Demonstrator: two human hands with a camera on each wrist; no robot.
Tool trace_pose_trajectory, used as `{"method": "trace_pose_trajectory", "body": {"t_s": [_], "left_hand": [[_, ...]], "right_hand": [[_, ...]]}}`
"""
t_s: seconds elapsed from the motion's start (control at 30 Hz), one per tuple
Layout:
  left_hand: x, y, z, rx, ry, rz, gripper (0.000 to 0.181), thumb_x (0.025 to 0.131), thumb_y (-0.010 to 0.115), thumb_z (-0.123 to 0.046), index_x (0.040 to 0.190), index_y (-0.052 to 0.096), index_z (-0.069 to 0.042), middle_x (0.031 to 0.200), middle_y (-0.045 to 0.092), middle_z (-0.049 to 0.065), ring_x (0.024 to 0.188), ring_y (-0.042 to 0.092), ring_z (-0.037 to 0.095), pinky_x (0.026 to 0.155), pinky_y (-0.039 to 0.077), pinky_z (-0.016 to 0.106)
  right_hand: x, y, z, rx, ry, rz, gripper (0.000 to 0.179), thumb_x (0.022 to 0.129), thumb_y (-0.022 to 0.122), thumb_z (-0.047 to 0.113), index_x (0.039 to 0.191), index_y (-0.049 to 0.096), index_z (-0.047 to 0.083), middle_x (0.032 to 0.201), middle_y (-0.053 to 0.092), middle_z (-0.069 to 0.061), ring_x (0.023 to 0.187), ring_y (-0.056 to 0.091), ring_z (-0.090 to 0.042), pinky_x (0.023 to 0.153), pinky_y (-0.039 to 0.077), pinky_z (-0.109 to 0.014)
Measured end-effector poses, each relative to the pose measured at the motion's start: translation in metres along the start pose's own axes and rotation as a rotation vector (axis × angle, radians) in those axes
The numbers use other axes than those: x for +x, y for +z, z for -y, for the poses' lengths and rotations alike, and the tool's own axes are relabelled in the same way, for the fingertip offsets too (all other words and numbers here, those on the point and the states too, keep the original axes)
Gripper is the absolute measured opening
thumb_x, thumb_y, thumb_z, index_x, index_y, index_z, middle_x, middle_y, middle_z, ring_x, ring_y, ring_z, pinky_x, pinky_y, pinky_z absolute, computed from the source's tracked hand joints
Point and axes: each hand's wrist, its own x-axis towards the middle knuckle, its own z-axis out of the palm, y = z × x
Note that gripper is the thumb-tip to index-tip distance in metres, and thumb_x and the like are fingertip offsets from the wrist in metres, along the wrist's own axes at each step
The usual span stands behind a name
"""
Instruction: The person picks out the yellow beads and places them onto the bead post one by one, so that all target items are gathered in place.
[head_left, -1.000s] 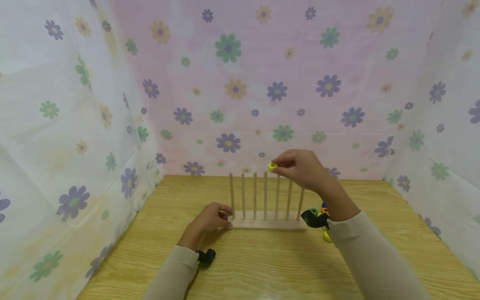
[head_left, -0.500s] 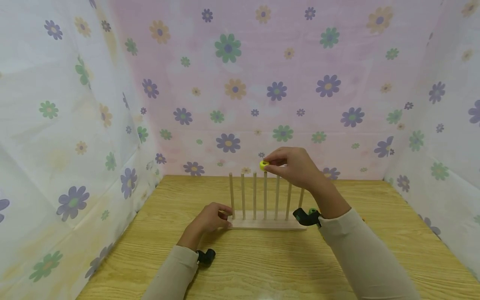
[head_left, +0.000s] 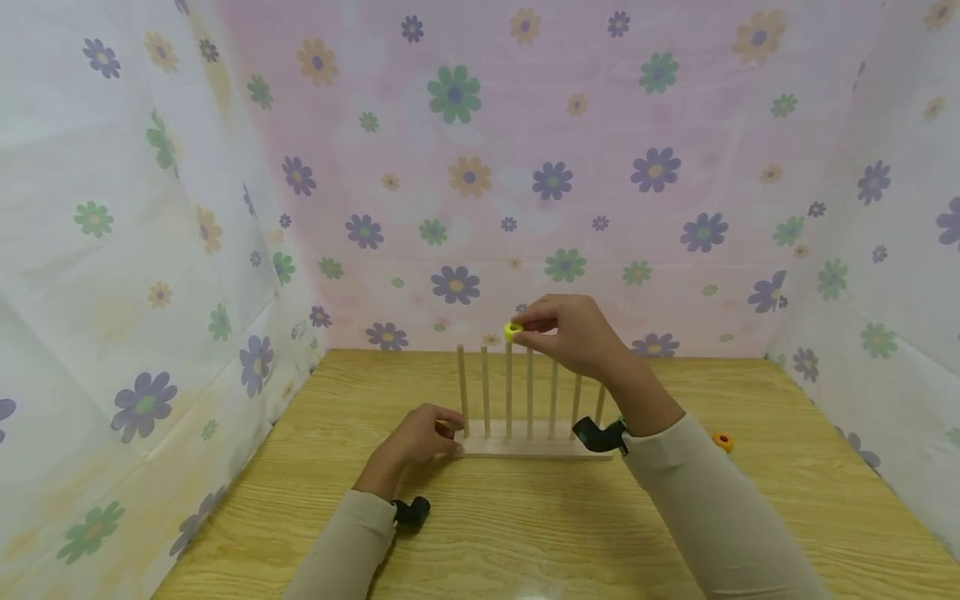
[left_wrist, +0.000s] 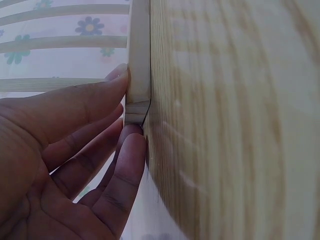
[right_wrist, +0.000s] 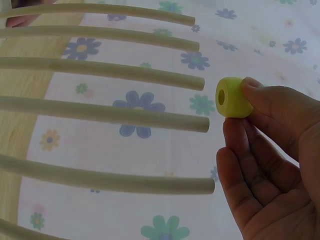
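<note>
A wooden rack with a row of upright pegs has a pale base [head_left: 532, 446] standing on the table. My left hand [head_left: 422, 433] holds the left end of that base; in the left wrist view the thumb [left_wrist: 85, 107] presses its top face and the fingers bend round the end. Up at the peg tops, my right hand [head_left: 581, 335] pinches a yellow bead [right_wrist: 234, 97] between thumb and fingers. The bead's hole faces the pegs. It sits just above the third peg [head_left: 509, 392] from the left, with a small gap in the right wrist view.
An orange bead [head_left: 723, 442] lies on the table right of the right forearm. The right sleeve [head_left: 712, 500] covers part of the tabletop there. A flowered cloth [head_left: 480, 167] walls the table at the back and sides.
The right hand has carried the yellow bead leftward along the peg tops, past the fourth peg to the third. The left hand and rack stay put. The forearm now hides the bead pile.
</note>
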Motion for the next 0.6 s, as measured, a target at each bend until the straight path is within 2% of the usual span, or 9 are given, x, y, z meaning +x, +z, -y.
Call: {"method": "trace_pose_trajectory", "body": {"t_s": [0.23, 0.6], "left_hand": [[0.001, 0.0, 0.002, 0.007, 0.006, -0.004, 0.042, 0.085, 0.087, -0.014, 0.125, 0.075, -0.016, 0.12, 0.072, 0.004, 0.108, 0.066, 0.021, 0.084, 0.058, 0.038], [0.001, 0.0, 0.002, -0.003, 0.0, -0.001, 0.043, 0.085, 0.087, -0.014, 0.126, 0.075, -0.015, 0.123, 0.072, 0.005, 0.11, 0.067, 0.023, 0.084, 0.059, 0.04]], "right_hand": [[0.004, 0.007, 0.008, 0.01, -0.045, -0.011, 0.021, 0.094, 0.08, 0.024, 0.112, 0.081, 0.015, 0.103, 0.074, 0.003, 0.088, 0.07, -0.01, 0.079, 0.061, -0.033], [0.01, 0.018, 0.014, 0.039, -0.051, -0.01, 0.02, 0.092, 0.081, 0.024, 0.11, 0.082, 0.016, 0.101, 0.077, 0.004, 0.085, 0.071, -0.007, 0.074, 0.06, -0.03]]}}
